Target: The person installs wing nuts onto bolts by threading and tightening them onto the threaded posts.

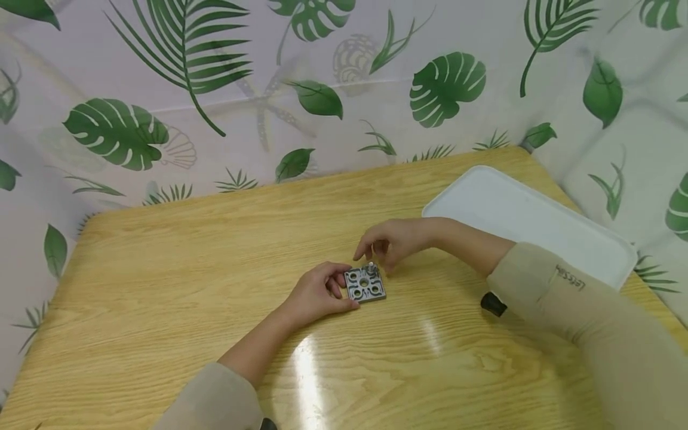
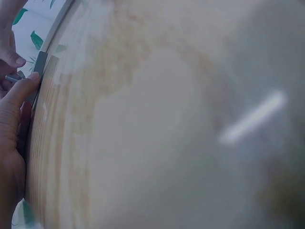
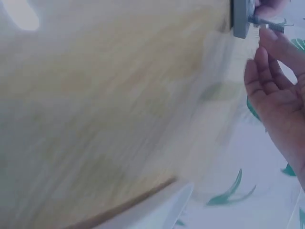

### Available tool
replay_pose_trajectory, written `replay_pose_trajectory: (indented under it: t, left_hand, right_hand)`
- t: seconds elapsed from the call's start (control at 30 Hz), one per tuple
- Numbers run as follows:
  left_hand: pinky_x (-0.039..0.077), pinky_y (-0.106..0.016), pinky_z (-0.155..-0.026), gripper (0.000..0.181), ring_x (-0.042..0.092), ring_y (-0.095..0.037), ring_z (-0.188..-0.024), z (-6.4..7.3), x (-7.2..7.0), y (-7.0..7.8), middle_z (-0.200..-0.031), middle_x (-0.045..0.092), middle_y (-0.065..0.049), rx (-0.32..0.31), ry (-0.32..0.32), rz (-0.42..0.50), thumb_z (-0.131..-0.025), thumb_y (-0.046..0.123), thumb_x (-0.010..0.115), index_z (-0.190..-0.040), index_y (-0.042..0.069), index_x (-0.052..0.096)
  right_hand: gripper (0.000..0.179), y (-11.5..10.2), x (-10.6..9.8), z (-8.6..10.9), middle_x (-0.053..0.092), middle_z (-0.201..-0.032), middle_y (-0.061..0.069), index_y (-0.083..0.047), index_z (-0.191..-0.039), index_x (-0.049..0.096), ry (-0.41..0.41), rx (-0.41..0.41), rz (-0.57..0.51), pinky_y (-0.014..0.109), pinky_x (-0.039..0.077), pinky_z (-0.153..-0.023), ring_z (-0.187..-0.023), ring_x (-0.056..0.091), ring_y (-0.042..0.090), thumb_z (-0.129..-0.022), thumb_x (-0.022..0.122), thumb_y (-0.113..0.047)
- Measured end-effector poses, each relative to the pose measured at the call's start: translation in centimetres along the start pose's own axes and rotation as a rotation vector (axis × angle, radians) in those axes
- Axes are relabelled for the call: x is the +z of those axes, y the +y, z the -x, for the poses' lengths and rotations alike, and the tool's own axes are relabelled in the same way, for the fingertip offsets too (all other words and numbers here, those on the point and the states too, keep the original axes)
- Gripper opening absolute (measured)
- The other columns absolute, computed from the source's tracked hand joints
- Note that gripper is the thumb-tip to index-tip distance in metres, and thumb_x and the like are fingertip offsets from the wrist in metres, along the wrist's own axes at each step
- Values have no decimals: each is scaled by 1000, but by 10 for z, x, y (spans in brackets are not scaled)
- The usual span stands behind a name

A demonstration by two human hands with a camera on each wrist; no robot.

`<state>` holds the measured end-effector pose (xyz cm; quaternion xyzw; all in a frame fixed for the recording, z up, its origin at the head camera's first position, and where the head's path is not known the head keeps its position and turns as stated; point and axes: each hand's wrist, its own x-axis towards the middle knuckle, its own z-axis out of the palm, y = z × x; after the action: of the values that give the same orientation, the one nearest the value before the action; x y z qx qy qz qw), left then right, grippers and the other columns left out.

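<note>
A small square metal plate [image 1: 364,283] with several round holes and curved grooves lies on the wooden table. My left hand [image 1: 322,291] grips it by its left side, thumb at the near edge and fingers at the far corner. From the plate's far right corner a thin metal bolt [image 3: 267,22] stands up. Around that bolt hovers my right hand [image 1: 400,240], its fingers loosely bent and a fingertip close beside the shaft; no pinch is visible. In the left wrist view the plate [image 2: 40,64] shows edge-on under the left thumb, partly hidden by the hand.
A white rectangular tray [image 1: 529,218] sits at the table's right side, partly behind the right forearm. The wooden table [image 1: 177,257] meets a wall covering [image 1: 355,131] with a leaf print at the back. Beige sleeves [image 1: 543,286] cover both forearms.
</note>
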<state>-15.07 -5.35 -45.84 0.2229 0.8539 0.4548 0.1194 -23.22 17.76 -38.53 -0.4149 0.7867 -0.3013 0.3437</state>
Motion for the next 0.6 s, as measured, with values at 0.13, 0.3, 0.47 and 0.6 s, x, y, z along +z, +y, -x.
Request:
replay_pose_trajectory:
  t: [0.13,0.3,0.47,0.6]
  left_hand:
    - [48,-22,-65,62,56,-9,-74,1,-1,0,-93,56,2,-3,-8,1,-72,26,83,-124,6,57]
    - [48,-21,-64,60,56,-8,-73,-1,-5,2,-92,56,3,-7,-15,8,-72,26,83,-123,8,58]
    - [47,-21,-64,59,56,-9,-72,0,-10,3,-92,57,3,-7,-13,15,-71,25,84,-122,9,59]
    - [47,-21,-64,61,56,-8,-73,1,-13,2,-93,57,2,-7,-26,25,-72,26,83,-124,8,57]
  right_hand:
    - [40,5,-6,-16,63,-107,7,-3,-113,66,-140,-59,-39,27,47,-74,-87,54,16,-75,74,3]
    - [33,6,-3,-18,65,-99,6,-1,-104,68,-104,-24,-69,24,48,-71,-80,55,12,-72,78,1]
    - [29,8,8,-14,64,-89,1,-5,-100,70,75,13,-41,21,46,-64,-73,54,10,-73,81,-9]
    - [24,3,28,-10,62,-76,-4,-8,-93,69,253,77,21,21,44,-59,-67,52,7,-75,81,-17]
